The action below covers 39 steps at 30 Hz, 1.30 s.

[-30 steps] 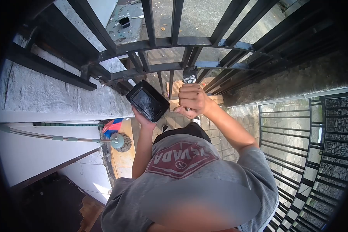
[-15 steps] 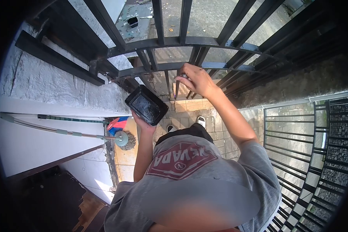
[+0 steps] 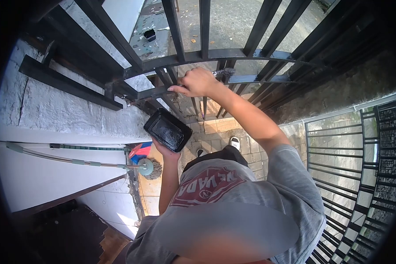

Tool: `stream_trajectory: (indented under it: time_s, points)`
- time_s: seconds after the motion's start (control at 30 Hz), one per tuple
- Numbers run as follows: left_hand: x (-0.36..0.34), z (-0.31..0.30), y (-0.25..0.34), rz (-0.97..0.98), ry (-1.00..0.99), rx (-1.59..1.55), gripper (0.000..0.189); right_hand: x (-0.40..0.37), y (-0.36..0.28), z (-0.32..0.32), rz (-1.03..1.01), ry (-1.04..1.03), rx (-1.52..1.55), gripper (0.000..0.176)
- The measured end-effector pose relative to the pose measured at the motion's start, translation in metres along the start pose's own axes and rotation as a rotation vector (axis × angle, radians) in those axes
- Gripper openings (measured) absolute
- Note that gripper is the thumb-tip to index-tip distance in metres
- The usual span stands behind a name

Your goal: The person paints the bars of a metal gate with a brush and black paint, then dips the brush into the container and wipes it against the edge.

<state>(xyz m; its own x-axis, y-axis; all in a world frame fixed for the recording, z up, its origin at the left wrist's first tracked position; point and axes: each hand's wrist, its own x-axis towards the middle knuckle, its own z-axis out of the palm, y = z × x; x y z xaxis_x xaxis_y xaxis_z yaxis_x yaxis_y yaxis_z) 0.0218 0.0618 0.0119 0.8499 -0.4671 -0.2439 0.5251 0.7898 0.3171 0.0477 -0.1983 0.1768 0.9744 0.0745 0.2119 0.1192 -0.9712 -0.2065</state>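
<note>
My left hand (image 3: 169, 151) is closed on the near edge of a black plastic tray (image 3: 168, 130), with wet, glossy black paint in its bottom. Up at the gate, my right hand (image 3: 197, 82) grips a paintbrush (image 3: 225, 73). The brush's dark, paint-covered bristles point to the right, and most of its handle is hidden in the fist. This hand overlaps the horizontal rails of the black metal gate (image 3: 226, 54), left of the middle, with its thumb pointing left.
A mop (image 3: 152, 168) leans along the white wall on the left, beside a red and blue cloth (image 3: 139, 152). Flattened cardboard (image 3: 218, 125) lies on the paving under the gate. Beyond the bars sits a small black container (image 3: 150, 35). Another barred fence (image 3: 334, 160) stands on the right.
My right hand has moved left and slightly up along the gate, and the brush's bristles now show to its right. The tray stays in my left hand. The view has shifted slightly.
</note>
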Motion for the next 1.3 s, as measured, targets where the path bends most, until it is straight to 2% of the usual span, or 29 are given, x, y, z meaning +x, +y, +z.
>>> stream_trajectory:
  time_s: [0.1,0.13,0.23,0.27,0.37,0.4,0.5,0.53,0.63,0.67,0.8,0.9,0.93,1.03,1.07,1.2,1.3]
  points:
    - [0.001,-0.001,-0.005,-0.029,-0.029,-0.01,0.06,-0.021,-0.001,0.008,-0.198,-0.002,0.01,0.067]
    - [0.005,-0.006,-0.005,-0.057,-0.037,-0.025,0.061,-0.032,-0.005,-0.001,-0.195,-0.074,-0.022,0.064]
    - [0.013,0.0,-0.01,-0.092,-0.018,-0.022,0.062,-0.044,-0.003,0.004,-0.052,-0.026,0.075,0.063]
    - [0.013,0.004,-0.013,-0.095,-0.001,-0.012,0.063,-0.038,0.002,0.004,-0.052,-0.051,-0.01,0.058]
    - [0.017,0.003,-0.02,-0.082,-0.02,-0.013,0.064,-0.008,0.003,0.004,-0.04,0.01,0.059,0.051]
    - [0.016,0.004,-0.02,-0.096,-0.033,-0.032,0.064,-0.003,-0.002,-0.001,-0.082,0.019,0.094,0.043]
    - [0.009,0.004,-0.027,-0.128,-0.045,-0.077,0.063,-0.007,-0.025,0.01,-0.288,-0.008,0.063,0.04]
    - [0.007,0.003,-0.028,-0.122,-0.035,-0.074,0.063,-0.01,-0.03,0.015,-0.26,0.008,0.092,0.039]
    - [0.006,-0.005,-0.021,-0.087,-0.017,-0.053,0.062,-0.02,-0.014,0.006,0.01,0.056,0.15,0.041]
    - [0.005,-0.009,-0.019,-0.074,-0.01,-0.049,0.061,-0.022,-0.008,0.005,0.013,0.077,0.139,0.043]
    - [-0.001,0.001,-0.011,-0.063,-0.033,-0.014,0.062,-0.006,0.008,0.002,-0.156,0.151,0.113,0.042]
    - [0.0,0.006,-0.016,-0.081,-0.067,-0.034,0.063,-0.033,0.004,0.004,-0.356,0.045,0.034,0.039]
    - [0.005,-0.003,-0.015,-0.093,-0.047,-0.017,0.063,-0.04,0.001,0.009,-0.344,-0.034,0.085,0.033]
    - [0.018,-0.001,-0.018,-0.107,-0.04,-0.034,0.063,-0.044,-0.007,0.015,-0.055,0.046,0.156,0.026]
    - [0.02,0.002,-0.02,-0.107,-0.032,-0.027,0.063,-0.039,-0.003,0.014,-0.073,0.028,0.062,0.027]
    - [0.016,0.004,-0.021,-0.12,-0.058,-0.035,0.063,-0.019,0.006,-0.003,-0.198,0.099,0.045,0.032]
    - [0.011,0.023,-0.034,-0.175,-0.173,-0.09,0.064,-0.051,0.006,0.012,-0.487,0.068,0.058,0.039]
